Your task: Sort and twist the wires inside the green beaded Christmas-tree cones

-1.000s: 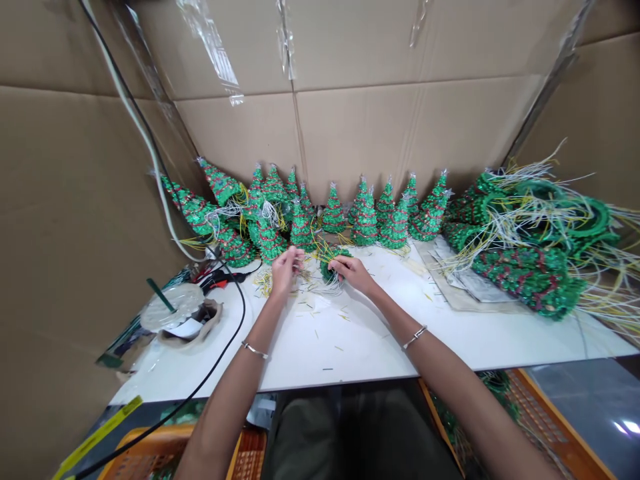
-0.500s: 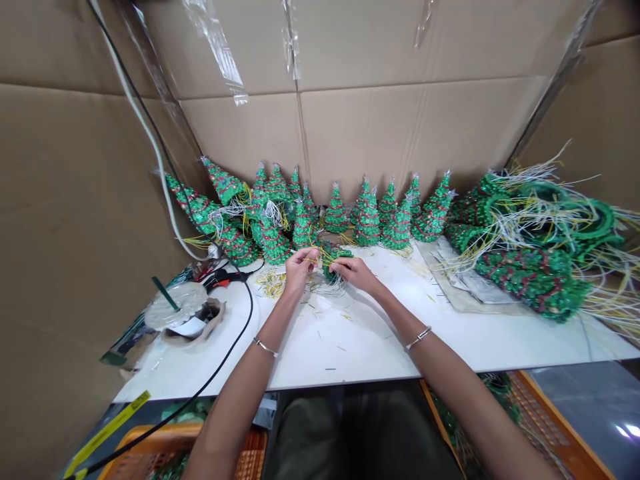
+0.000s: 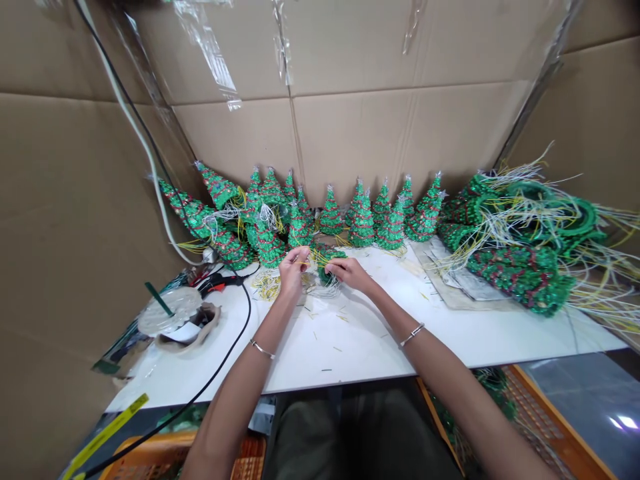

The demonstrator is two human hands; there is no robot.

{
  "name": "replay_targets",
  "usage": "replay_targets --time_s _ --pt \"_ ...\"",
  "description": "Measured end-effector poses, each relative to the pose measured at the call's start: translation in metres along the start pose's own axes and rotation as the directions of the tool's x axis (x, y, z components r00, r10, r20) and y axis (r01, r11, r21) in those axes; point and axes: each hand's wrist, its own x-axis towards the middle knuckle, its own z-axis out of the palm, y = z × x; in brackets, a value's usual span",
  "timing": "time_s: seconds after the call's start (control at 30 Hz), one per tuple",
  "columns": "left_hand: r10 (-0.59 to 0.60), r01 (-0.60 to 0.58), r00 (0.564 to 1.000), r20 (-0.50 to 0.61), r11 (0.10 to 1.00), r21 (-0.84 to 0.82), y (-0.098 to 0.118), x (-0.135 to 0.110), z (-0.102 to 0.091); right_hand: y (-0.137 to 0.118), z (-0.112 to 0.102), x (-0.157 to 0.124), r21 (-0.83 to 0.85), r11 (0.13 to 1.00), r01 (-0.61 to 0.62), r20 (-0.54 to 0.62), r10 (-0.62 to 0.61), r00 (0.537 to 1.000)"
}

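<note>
both hands close in on a small green sequinned cone (image 3: 328, 275) with wires at its tip

the left hand (image 3: 293, 273) pinches thin yellow wires (image 3: 303, 263) between thumb and fingertips, while the right hand (image 3: 350, 273) holds the cone, fingers pressed together against it. cut wire ends (image 3: 340, 319) lie on the white table (image 3: 360, 350). beyond stand sequinned cone trees (image 3: 362, 227), with coiled green garlands (image 3: 520, 280) to the right and cardboard sheeting (image 3: 400, 140) behind.

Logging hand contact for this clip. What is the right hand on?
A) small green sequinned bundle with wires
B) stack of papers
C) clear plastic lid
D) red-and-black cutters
A. The right hand is closed over the small green sequinned bundle near the table's middle.
</note>
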Motion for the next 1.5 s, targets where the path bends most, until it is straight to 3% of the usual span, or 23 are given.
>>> replay_targets --time_s 0.1,0.23,0.37,0.53,0.63,0.73,1.17,1.23,1.37,1.5 --pt "-0.005 0.003 0.999 -0.043 0.998 -0.063 0.011 0.012 -0.006 0.002 -0.005 -0.003 0.022 1.000 -0.018 -0.012 0.018 1.000" --pt "0.048 -0.066 0.993 -0.108 0.984 -0.166 0.046 0.041 -0.024 0.006 -0.011 -0.007 0.055 0.997 -0.054 -0.036 0.056 0.998" --pt "0.115 -0.118 0.989 -0.094 0.993 -0.025 0.068 0.053 -0.034 0.007 -0.008 -0.008 0.076 0.995 -0.060 -0.033 0.063 0.997" --pt "0.012 -0.033 0.995 0.095 0.973 0.227 0.041 0.034 -0.022 0.009 -0.004 -0.007 0.152 0.986 -0.063 -0.017 0.066 0.998" --pt "-0.063 -0.009 0.959 0.275 0.967 0.253 0.022 0.022 -0.007 0.013 -0.004 -0.007 0.178 0.982 -0.067 0.000 0.068 0.998" --pt "-0.120 0.023 0.916 0.382 0.969 0.248 0.013 0.015 0.005 0.016 -0.004 -0.005 0.186 0.980 -0.069 0.005 0.070 0.998" --pt "-0.241 0.136 0.842 0.483 0.961 0.242 0.013 0.009 -0.001 0.018 0.000 -0.004 0.224 0.972 -0.074 -0.016 0.080 0.997" --pt "-0.224 0.108 0.850 0.477 0.960 0.259 0.013 0.007 0.000 0.018 0.000 -0.004 0.229 0.971 -0.069 -0.017 0.075 0.997" --pt "-0.117 0.017 0.910 0.397 0.969 0.246 0.010 0.006 0.004 0.017 0.002 -0.003 0.219 0.973 -0.069 -0.031 0.077 0.996" --pt "0.032 -0.054 0.976 0.217 0.994 0.096 0.008 0.011 0.003 0.015 0.003 -0.004 0.207 0.976 -0.068 -0.054 0.081 0.995"
